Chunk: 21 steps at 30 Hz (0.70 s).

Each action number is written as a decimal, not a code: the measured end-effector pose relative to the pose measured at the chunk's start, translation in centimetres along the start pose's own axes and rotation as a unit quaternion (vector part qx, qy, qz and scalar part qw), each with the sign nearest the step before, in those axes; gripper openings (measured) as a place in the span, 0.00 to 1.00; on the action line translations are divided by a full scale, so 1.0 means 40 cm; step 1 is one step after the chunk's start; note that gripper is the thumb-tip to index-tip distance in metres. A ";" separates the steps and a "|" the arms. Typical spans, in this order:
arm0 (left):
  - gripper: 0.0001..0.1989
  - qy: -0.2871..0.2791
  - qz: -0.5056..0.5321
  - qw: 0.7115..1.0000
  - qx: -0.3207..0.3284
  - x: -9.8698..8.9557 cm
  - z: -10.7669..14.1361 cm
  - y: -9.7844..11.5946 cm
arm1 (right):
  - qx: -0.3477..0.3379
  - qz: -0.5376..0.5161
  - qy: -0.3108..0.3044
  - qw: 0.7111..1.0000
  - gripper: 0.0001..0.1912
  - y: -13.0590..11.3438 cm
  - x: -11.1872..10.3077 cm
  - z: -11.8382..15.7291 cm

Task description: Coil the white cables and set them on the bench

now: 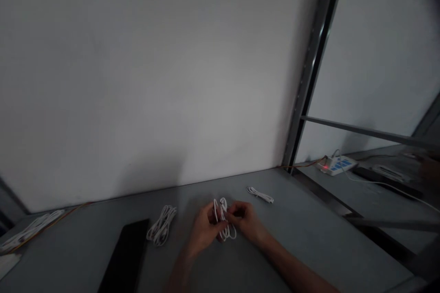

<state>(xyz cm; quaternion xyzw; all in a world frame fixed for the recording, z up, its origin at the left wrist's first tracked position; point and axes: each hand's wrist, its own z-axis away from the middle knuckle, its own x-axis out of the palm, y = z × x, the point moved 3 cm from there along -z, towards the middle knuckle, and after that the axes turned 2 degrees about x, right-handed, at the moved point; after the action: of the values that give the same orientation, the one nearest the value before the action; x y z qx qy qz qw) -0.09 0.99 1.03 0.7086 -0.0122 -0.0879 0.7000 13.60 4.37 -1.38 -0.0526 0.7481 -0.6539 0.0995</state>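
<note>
Between my two hands is a white cable [223,233], gathered into loops above the grey shelf. My left hand [205,229] is closed round the left side of the loops, thumb across the front. The fingers of my right hand [245,219] pinch the same cable from the right. Dim light and small size hide which strand each fingertip grips. To the left lies a coiled white cable [162,225] on the shelf. A smaller tied white cable bundle [260,194] rests beyond my right hand.
A long black object [125,256] lies left of my arms. More white cables [32,231] are at the far left. Past the metal upright [305,82], a power strip [337,165] with a red light sits on the neighbouring shelf; a person's blurred hand [429,167] shows there.
</note>
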 end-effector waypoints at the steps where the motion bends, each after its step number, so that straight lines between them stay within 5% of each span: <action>1: 0.13 0.003 0.007 1.000 -0.002 0.001 0.000 0.000 | 0.000 0.005 0.013 1.000 0.18 0.002 -0.001 -0.001; 11: 0.15 0.119 0.046 0.991 -0.051 -0.022 -0.019 -0.017 | 0.000 -0.024 0.080 0.996 0.17 0.026 -0.015 -0.014; 21: 0.13 0.119 0.084 0.988 -0.050 -0.034 -0.022 -0.026 | 0.029 -0.048 0.100 0.993 0.18 0.038 -0.023 -0.026</action>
<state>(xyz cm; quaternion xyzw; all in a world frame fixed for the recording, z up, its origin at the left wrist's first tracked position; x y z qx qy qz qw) -1.41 2.07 0.15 0.6744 0.0159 0.0558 0.7361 14.35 5.77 -2.67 -0.0199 0.7315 -0.6816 -0.0054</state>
